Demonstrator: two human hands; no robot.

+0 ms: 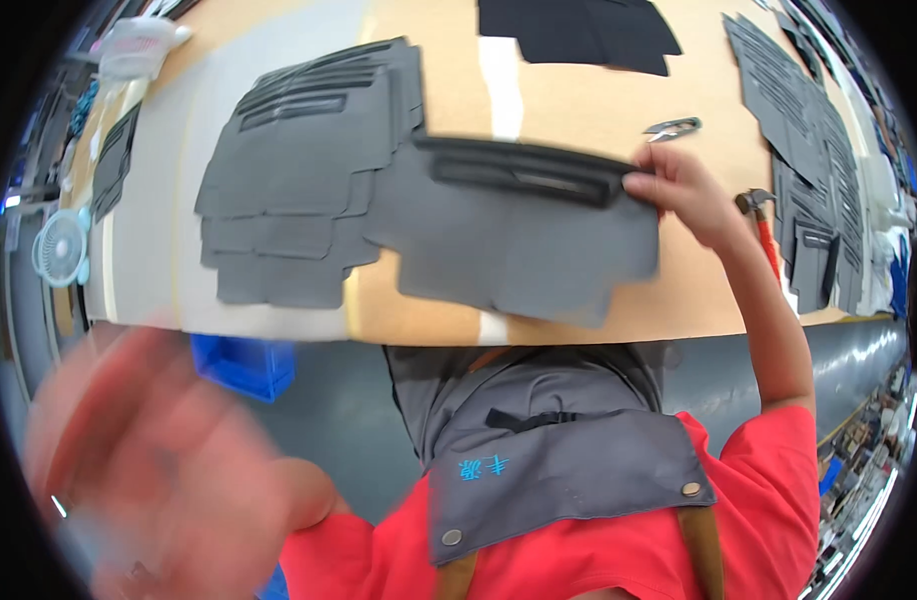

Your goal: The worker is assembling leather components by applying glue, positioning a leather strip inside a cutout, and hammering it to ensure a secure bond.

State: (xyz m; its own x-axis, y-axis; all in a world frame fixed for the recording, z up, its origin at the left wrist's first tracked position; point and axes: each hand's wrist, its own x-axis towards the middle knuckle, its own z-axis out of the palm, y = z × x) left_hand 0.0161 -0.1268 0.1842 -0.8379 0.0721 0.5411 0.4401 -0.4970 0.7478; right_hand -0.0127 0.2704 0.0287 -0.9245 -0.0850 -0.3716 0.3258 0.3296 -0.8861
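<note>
Nearest to you, on the near left side of the stack (299, 180), your left hand (149, 450) is one large blur; I cannot tell how far open it is or whether it has anything. It is well apart from the panel, so it gives no support there. The bin (244, 365) sits on the near side of the stack, off the desk (704, 300), and a sheet nudged over the edge could drop toward it.

Right of the stack, the grey panel (539, 240) has its left end against or over the stack; the blur hides which. If it overlaps, a sideways pull could drag the upper sheets askew. Your right hand (676, 195) has thumb and fingers closed on the panel's far right corner, one small pinch: the free side may sag, twist or fold, and too tight a grip might crease that corner.

Farther right of the stack, the hammer (757, 215) is just beside your right forearm, so a swing of the elbow might knock it. The snips (674, 128), right of the stack and just beyond your right hand, could snag or scratch the panel if it sweeps over them
</note>
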